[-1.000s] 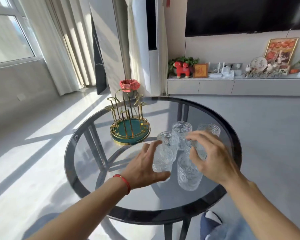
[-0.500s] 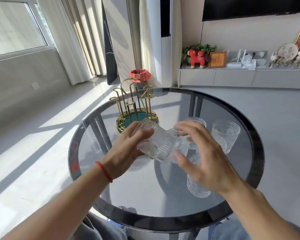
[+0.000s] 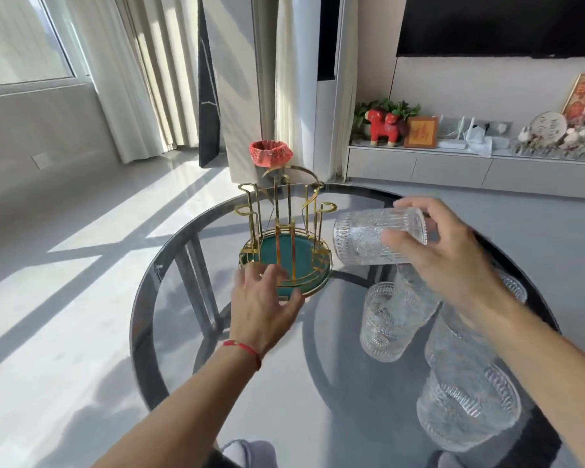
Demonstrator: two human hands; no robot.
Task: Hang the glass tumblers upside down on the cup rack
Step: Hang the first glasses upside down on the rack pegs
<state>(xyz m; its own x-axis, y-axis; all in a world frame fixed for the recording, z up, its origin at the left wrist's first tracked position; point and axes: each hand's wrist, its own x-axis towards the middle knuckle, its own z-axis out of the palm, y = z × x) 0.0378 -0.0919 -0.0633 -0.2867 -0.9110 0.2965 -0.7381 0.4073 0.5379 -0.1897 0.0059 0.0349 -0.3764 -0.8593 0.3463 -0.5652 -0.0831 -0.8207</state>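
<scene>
A gold wire cup rack (image 3: 284,231) with a teal round base stands on the round glass table (image 3: 169,298), and no glass hangs on it. My right hand (image 3: 446,261) grips a ribbed glass tumbler (image 3: 362,238) held on its side in the air, just right of the rack. My left hand (image 3: 264,305) is spread open at the rack's front rim, holding nothing. Several more tumblers stand upright on the table: one in the middle (image 3: 385,322), one nearer me (image 3: 470,410), and others partly hidden behind my right arm.
The table has a dark rim and crossed legs showing through the glass. A red-lined bin (image 3: 270,153) stands on the floor behind the rack. A low cabinet (image 3: 453,170) with ornaments runs along the far wall. My knees show below the table's near edge.
The tumbler passed from my left hand to my right, which carried it up and right beside the rack. My left hand let go and moved forward to the rack's base.
</scene>
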